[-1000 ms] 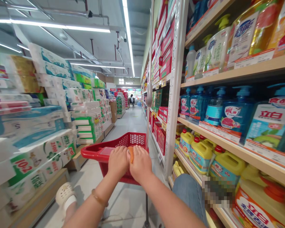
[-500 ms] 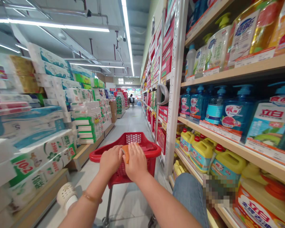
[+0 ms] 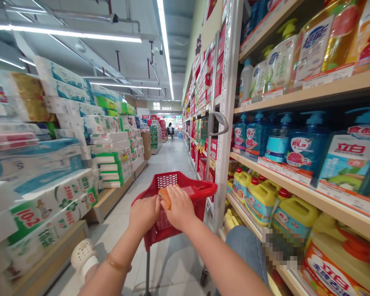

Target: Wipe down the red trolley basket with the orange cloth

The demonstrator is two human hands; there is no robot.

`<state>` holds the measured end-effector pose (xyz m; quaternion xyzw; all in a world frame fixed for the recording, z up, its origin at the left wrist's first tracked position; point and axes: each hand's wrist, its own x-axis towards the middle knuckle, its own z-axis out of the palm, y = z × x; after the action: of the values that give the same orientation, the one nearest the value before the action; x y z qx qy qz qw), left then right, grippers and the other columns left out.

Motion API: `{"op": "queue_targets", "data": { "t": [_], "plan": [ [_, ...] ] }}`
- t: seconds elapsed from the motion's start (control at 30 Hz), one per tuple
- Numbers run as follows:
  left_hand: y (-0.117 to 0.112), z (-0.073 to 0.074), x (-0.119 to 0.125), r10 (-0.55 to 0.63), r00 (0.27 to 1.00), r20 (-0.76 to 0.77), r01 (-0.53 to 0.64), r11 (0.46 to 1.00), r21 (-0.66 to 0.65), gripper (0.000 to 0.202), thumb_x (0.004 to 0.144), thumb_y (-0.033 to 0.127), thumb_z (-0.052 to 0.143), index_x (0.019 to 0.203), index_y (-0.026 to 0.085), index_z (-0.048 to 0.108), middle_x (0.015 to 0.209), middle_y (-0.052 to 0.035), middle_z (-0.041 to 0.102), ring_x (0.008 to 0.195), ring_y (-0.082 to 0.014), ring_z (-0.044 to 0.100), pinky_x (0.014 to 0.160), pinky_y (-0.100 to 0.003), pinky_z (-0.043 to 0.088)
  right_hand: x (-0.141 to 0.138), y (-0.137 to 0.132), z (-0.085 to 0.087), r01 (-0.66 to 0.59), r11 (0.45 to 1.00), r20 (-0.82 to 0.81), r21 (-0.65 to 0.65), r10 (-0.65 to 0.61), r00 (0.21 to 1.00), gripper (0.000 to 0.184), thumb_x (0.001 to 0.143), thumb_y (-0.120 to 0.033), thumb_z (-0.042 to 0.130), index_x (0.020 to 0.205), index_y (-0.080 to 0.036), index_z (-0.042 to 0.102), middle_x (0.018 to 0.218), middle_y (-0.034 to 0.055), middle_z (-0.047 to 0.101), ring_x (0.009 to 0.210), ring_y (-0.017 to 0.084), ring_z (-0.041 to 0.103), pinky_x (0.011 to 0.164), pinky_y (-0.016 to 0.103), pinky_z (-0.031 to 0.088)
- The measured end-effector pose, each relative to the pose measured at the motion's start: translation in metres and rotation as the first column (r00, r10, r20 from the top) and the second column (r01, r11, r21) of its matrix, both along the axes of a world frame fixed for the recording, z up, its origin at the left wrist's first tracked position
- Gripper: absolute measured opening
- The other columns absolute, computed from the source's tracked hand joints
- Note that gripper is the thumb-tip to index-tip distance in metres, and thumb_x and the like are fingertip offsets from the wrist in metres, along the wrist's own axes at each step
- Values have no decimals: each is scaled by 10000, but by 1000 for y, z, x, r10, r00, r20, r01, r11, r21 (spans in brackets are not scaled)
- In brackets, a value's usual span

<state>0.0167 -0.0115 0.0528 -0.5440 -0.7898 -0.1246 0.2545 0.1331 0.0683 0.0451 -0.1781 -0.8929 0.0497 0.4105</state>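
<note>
A red shopping cart [image 3: 201,207] with a perforated plastic basket stands directly in front of me. My left hand [image 3: 145,211] is closed over its near rim, fingers curled and largely hidden from view. Beside it, my right hand [image 3: 179,209] is closed over a small folded orange cloth [image 3: 164,197] at the same rim. The cloth sticks out between the two hands. A grey loop handle [image 3: 217,124] on a metal pole rises at the cart's right side.
Shelves on my right carry blue pump bottles [image 3: 305,144] and yellow detergent jugs [image 3: 262,201]. Stacked paper packs [image 3: 64,193] line the left side. The tiled aisle floor [image 3: 163,158] runs ahead, with a seated person [image 3: 170,128] far off. A beige clog [image 3: 84,254] shows lower left.
The cart has swung round, its rim's right end shifting right and up and its left end inward. The loop handle has moved right. Both hands stay at the rim.
</note>
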Motion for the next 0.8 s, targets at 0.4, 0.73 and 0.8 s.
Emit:
{"op": "queue_targets", "data": {
  "t": [0.4,0.73,0.8],
  "plan": [
    [7,-5,13,-1,1000,2,1,997,73,428,936,315,251,814,164,633,744,-102,699,693,-225,650,637,-334,367,19,28,40,-159,957,416,244,45,908,603,644,-260,731,1213,-244,531,1182,111,572,1099,307,525,955,457,376],
    [9,-5,17,-32,999,15,31,997,72,412,945,329,254,846,181,626,774,-80,696,727,-218,636,656,-328,357,19,54,20,-349,923,319,161,286,904,715,688,-313,755,1307,-134,445,1440,180,382,1347,258,329,1091,417,283],
    [7,-4,15,-44,999,15,43,998,54,414,947,339,254,841,181,622,778,-78,697,731,-209,635,657,-320,356,21,54,19,-324,933,287,158,270,919,699,745,-382,717,1327,-118,433,1399,183,439,1313,255,385,1090,412,293]
  ]
}}
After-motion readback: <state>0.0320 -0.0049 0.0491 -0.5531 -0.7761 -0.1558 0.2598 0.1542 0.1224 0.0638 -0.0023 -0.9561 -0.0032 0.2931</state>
